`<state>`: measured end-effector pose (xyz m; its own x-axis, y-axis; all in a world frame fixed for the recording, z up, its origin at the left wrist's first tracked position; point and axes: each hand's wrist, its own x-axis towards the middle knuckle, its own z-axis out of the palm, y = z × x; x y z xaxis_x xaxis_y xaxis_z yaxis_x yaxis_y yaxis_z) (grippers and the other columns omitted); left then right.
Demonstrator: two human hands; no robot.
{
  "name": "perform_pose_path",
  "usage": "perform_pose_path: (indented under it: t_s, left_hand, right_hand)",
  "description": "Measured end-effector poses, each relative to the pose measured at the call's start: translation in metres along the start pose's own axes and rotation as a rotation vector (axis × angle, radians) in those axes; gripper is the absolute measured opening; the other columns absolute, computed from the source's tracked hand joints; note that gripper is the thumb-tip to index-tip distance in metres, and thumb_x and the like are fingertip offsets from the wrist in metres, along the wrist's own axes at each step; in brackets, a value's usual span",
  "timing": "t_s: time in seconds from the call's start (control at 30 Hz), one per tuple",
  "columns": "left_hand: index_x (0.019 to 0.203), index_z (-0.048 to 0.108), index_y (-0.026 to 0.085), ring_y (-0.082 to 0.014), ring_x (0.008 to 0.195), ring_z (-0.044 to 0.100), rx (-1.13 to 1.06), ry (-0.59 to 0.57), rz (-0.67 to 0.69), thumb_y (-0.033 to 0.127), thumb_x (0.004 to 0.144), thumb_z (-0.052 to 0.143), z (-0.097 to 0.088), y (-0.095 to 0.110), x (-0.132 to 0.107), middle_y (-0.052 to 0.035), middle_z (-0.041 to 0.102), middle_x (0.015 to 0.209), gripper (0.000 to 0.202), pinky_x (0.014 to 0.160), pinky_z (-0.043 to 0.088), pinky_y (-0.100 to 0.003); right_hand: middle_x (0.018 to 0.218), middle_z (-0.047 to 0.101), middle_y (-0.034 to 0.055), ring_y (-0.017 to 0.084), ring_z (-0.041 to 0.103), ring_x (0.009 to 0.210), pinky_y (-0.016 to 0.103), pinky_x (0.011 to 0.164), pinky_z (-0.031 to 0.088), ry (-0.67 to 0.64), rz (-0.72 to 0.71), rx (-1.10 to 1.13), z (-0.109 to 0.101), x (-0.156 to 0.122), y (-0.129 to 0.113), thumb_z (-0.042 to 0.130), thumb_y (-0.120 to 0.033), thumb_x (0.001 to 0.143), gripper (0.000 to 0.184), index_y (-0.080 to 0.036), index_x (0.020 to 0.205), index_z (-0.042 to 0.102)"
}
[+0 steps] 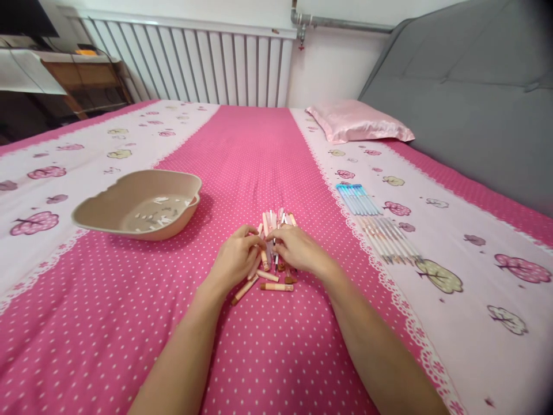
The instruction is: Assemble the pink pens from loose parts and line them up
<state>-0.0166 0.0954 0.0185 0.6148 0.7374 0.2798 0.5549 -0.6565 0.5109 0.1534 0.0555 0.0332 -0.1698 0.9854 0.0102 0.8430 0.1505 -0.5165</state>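
Observation:
A loose pile of pen parts [271, 219] in white, pink and peach lies on the bed in front of me. My left hand [237, 253] reaches into its left side with curled fingers, close against a peach pen tube [265, 259]. From the right, my right hand [298, 248] bends over the pile, thumb and fingers drawn together among the pieces. What either hand's fingertips grip is hidden in the clutter. Nearest to me lie a few peach tubes with brown ends, one of them a crosswise tube [276, 286].
A beige basin [181, 229] holding small white and grey pieces stands on the left. Blue-topped pens [358, 200] and pale patterned pens [389, 239] lie in rows on the right. Farther back are a pink pillow [358, 120], a grey headboard [466, 86] and a radiator [194, 63].

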Motion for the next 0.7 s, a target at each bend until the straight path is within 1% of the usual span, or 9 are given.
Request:
perform_pose_path:
  t_s: [0.07,0.13,0.2,0.23,0.37,0.47,0.57,0.7]
  left_hand:
    - [0.076,0.067,0.017,-0.0173,0.083,0.057,-0.033,-0.009,0.003,0.010,0.078,0.038,-0.001,0.000,0.000,-0.0074,0.059,0.096,0.029,0.078,0.046,-0.031]
    - [0.075,0.066,0.016,-0.0173,0.081,0.057,-0.052,-0.014,-0.008,0.010,0.079,0.038,-0.001,0.000,0.000,-0.0075,0.059,0.092,0.029,0.077,0.046,-0.031]
    - [0.075,0.065,0.016,-0.0169,0.079,0.057,-0.063,-0.013,-0.026,0.010,0.079,0.038,-0.002,-0.001,-0.001,-0.0070,0.059,0.089,0.028,0.076,0.046,-0.030]
    - [0.075,0.065,0.016,-0.0167,0.078,0.057,-0.066,-0.009,-0.033,0.010,0.079,0.038,-0.001,-0.001,-0.001,-0.0068,0.060,0.088,0.028,0.076,0.046,-0.030]
    - [0.076,0.065,0.016,-0.0165,0.078,0.058,-0.072,0.003,-0.038,0.010,0.079,0.038,0.000,-0.003,-0.001,-0.0063,0.060,0.086,0.028,0.075,0.046,-0.029]
    - [0.076,0.064,0.016,-0.0164,0.077,0.058,-0.071,-0.002,-0.043,0.009,0.078,0.037,0.001,-0.003,-0.001,-0.0064,0.061,0.086,0.028,0.075,0.045,-0.029]
    - [0.076,0.065,0.015,-0.0162,0.078,0.058,-0.066,-0.006,-0.055,0.009,0.078,0.037,0.001,-0.003,-0.001,-0.0063,0.061,0.088,0.028,0.076,0.045,-0.029]
    - [0.077,0.065,0.015,-0.0163,0.079,0.058,-0.043,-0.015,-0.057,0.010,0.079,0.037,0.000,-0.002,-0.002,-0.0061,0.061,0.088,0.028,0.076,0.045,-0.029]
  right_hand:
    - [0.106,0.060,0.0061,0.019,0.054,0.099,0.028,0.082,0.039,-0.014,-0.050,0.038,-0.006,-0.004,-0.002,0.053,-0.016,0.081,0.031,-0.022,0.109,0.062]
    - [0.108,0.059,0.0059,0.019,0.053,0.099,0.028,0.082,0.039,-0.041,-0.096,0.039,-0.008,-0.007,-0.005,0.060,-0.016,0.075,0.036,-0.020,0.111,0.060]
    - [0.106,0.059,0.0071,0.020,0.052,0.098,0.029,0.081,0.039,-0.056,-0.121,-0.013,-0.007,-0.008,-0.009,0.066,-0.015,0.068,0.041,-0.017,0.109,0.058]
    - [0.105,0.058,0.0079,0.021,0.052,0.098,0.029,0.081,0.040,-0.057,-0.120,-0.049,-0.005,-0.008,-0.011,0.067,-0.015,0.067,0.040,-0.015,0.106,0.058]
    - [0.101,0.057,0.0105,0.022,0.053,0.092,0.030,0.075,0.041,-0.069,-0.066,-0.175,0.003,-0.007,-0.019,0.065,-0.022,0.071,0.033,-0.012,0.101,0.056]
    - [0.100,0.056,0.0107,0.022,0.054,0.089,0.029,0.072,0.040,-0.079,-0.088,-0.233,0.004,-0.007,-0.021,0.062,-0.026,0.074,0.030,-0.013,0.100,0.056]
    - [0.099,0.058,0.0102,0.021,0.055,0.088,0.029,0.071,0.040,-0.067,-0.110,-0.260,0.002,-0.008,-0.021,0.061,-0.023,0.074,0.028,-0.013,0.100,0.057]
    - [0.096,0.063,0.0102,0.022,0.058,0.089,0.028,0.072,0.040,-0.081,-0.093,-0.243,-0.002,-0.008,-0.020,0.058,-0.019,0.077,0.022,-0.014,0.098,0.061]
